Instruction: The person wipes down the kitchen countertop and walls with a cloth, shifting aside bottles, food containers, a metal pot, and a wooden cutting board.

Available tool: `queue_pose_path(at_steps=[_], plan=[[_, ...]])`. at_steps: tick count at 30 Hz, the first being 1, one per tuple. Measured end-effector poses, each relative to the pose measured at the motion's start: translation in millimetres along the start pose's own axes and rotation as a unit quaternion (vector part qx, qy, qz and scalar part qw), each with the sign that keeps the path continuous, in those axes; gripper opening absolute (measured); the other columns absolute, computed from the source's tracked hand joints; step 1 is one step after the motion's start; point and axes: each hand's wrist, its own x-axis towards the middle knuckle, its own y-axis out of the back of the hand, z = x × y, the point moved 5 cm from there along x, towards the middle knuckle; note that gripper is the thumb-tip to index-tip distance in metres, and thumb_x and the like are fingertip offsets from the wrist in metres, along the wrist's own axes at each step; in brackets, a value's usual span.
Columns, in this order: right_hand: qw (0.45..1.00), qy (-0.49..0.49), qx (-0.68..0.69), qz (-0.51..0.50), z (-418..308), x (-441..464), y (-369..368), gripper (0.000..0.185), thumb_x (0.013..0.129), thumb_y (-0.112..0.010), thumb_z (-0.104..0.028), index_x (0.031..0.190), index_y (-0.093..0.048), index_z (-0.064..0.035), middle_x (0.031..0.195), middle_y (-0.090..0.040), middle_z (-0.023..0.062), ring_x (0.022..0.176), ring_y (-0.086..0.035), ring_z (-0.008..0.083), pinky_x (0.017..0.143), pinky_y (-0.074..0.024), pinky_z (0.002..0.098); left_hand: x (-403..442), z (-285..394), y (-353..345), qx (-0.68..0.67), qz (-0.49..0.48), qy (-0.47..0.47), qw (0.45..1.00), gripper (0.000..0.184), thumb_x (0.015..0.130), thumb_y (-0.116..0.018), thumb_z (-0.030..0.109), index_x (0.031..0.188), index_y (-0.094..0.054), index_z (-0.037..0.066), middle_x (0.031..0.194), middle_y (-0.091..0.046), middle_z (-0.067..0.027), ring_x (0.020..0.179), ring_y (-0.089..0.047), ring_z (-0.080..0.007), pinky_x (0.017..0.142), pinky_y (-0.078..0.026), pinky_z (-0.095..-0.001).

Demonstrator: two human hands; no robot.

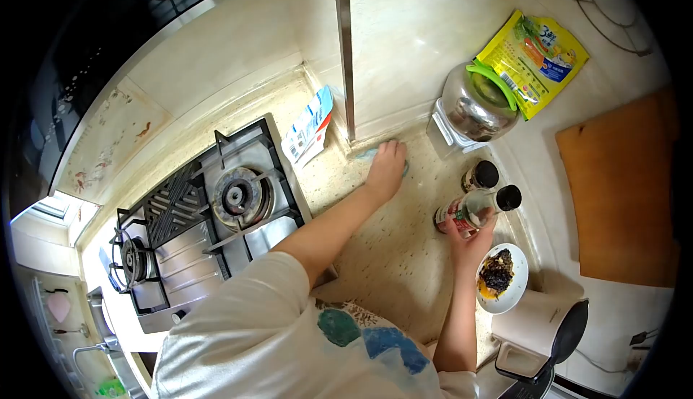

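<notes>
My left hand (386, 172) presses down on a bluish cloth (406, 169) in the counter corner, with its fingers together. Most of the cloth is hidden under the hand. My right hand (471, 239) is wrapped round a clear glass bottle (478, 208) with a black cap and a red label. The bottle leans, its cap pointing right. Just above it stands a small dark-lidded jar (480, 176). Close below the right hand is a white plate (517, 289) of dark and orange food.
A gas stove (209, 215) fills the left side. Beside it stands a blue and white packet (309, 128). A glass jar (476, 103), a yellow packet (534, 60) and a wooden board (621, 190) are on the right. A beige kettle (530, 327) sits lower right.
</notes>
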Motion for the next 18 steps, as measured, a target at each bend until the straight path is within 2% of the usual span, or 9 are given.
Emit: queue_pose_path(at_steps=[2,4,8,11,12,15,17,18], plan=[[1.0,0.021,-0.014,-0.003,-8.3,2.6,-0.5,0.062,0.069,-0.081,-0.008,0.119,-0.045,-0.0018,0.101,-0.063,0.0116,0.09,-0.064,0.0215,0.082,-0.0485,0.0315,20.7,7.7,-14.4,-0.043,-0.016,-0.064,0.997,0.044,0.073,-0.058,-0.004,0.117,-0.05,-0.004,0.124,-0.047,-0.022,0.116,-0.042,-0.0386,0.102,-0.036,-0.0415],[0.999,-0.029,0.039,-0.022,-14.0,2.3,-2.3,0.059,0.07,-0.08,-0.007,0.118,-0.046,-0.0019,0.097,-0.064,0.0092,0.088,-0.064,0.0192,0.082,-0.0485,0.0301,37.0,10.6,-30.1,-0.05,-0.019,-0.079,0.995,0.044,0.073,-0.058,-0.003,0.117,-0.05,-0.003,0.123,-0.048,-0.0215,0.116,-0.042,-0.0379,0.101,-0.036,-0.0414],[1.0,-0.011,-0.006,-0.022,-14.9,2.8,-3.6,0.059,0.071,-0.08,-0.007,0.118,-0.045,-0.0007,0.099,-0.064,0.0105,0.089,-0.063,0.0177,0.084,-0.0482,0.0295,41.8,19.4,-31.4,-0.083,-0.02,-0.125,0.988,0.043,0.073,-0.059,0.001,0.115,-0.052,-0.003,0.121,-0.05,-0.0196,0.116,-0.044,-0.0359,0.1,-0.038,-0.0411],[1.0,0.001,0.005,-0.015,-8.7,1.8,-4.6,0.062,0.071,-0.079,-0.007,0.122,-0.045,0.0,0.101,-0.064,0.0122,0.091,-0.063,0.018,0.084,-0.0483,0.0292,21.9,21.1,-29.1,-0.026,0.006,-0.082,0.996,0.042,0.074,-0.06,0.005,0.115,-0.052,-0.002,0.123,-0.05,-0.0179,0.116,-0.044,-0.0347,0.099,-0.039,-0.0419],[0.999,-0.031,0.001,-0.041,0.5,1.3,-4.6,0.078,0.07,-0.081,-0.007,0.135,-0.038,0.0037,0.124,-0.053,0.0166,0.111,-0.054,0.0228,0.094,-0.0426,0.0327,12.1,20.1,-31.1,-0.025,0.008,-0.08,0.996,0.042,0.074,-0.06,0.005,0.115,-0.052,-0.002,0.123,-0.05,-0.0179,0.116,-0.044,-0.0347,0.099,-0.039,-0.0419],[0.997,-0.035,0.042,-0.054,-0.4,1.4,-3.9,0.078,0.071,-0.08,-0.007,0.136,-0.037,0.0037,0.122,-0.055,0.0163,0.109,-0.055,0.0231,0.094,-0.0428,0.0322,-27.3,18.4,-13.3,-0.009,0.021,-0.069,0.997,0.039,0.076,-0.061,0.006,0.114,-0.054,0.0,0.124,-0.049,-0.0175,0.115,-0.045,-0.0361,0.097,-0.04,-0.0435],[0.998,-0.027,0.032,-0.049,-0.1,1.2,-4.3,0.077,0.072,-0.08,-0.008,0.135,-0.037,0.0038,0.12,-0.056,0.0156,0.108,-0.056,0.023,0.093,-0.0433,0.0321,-55.9,12.7,27.6,-0.04,0.06,0.01,0.997,0.031,0.074,-0.061,0.005,0.105,-0.056,-0.001,0.118,-0.05,-0.019,0.11,-0.047,-0.0343,0.095,-0.041,-0.0401],[0.999,-0.017,0.019,-0.043,0.7,0.6,-3.7,0.076,0.072,-0.079,-0.008,0.135,-0.037,0.0038,0.119,-0.056,0.0149,0.107,-0.057,0.0228,0.093,-0.0438,0.0321,-71.8,7.2,34.6,-0.035,0.058,0.01,0.998,0.031,0.074,-0.061,0.005,0.105,-0.056,-0.001,0.118,-0.05,-0.019,0.11,-0.047,-0.0343,0.095,-0.041,-0.0401]])
